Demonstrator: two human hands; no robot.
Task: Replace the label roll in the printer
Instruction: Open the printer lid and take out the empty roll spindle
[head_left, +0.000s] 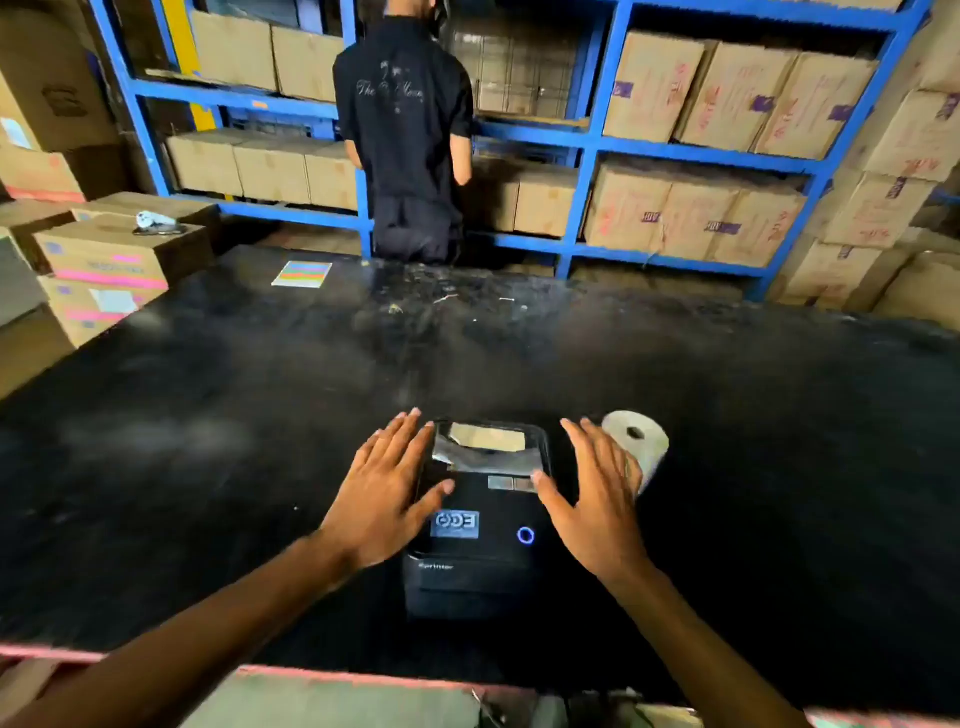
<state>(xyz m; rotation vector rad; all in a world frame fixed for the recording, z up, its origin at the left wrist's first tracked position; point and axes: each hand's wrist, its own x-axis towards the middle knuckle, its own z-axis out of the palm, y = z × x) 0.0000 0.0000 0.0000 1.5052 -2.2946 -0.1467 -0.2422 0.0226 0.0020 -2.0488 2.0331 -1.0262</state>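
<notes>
Two open hands (387, 493) flanking printer (480, 525)

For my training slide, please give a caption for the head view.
Both open hands, left hand and right hand, flank the closed printer; label roll beside it.

Both hands (387, 488) (597, 499) spread flat, seemingly hovering.

A black label printer (480, 525) sat on the dark worktop (208, 415), lid closed. The left hand (387, 488) lay spread at its nine o'clock side, the right hand (592, 493) at three o'clock. A paper roll (641, 441) lay at two o'clock.
</notes>
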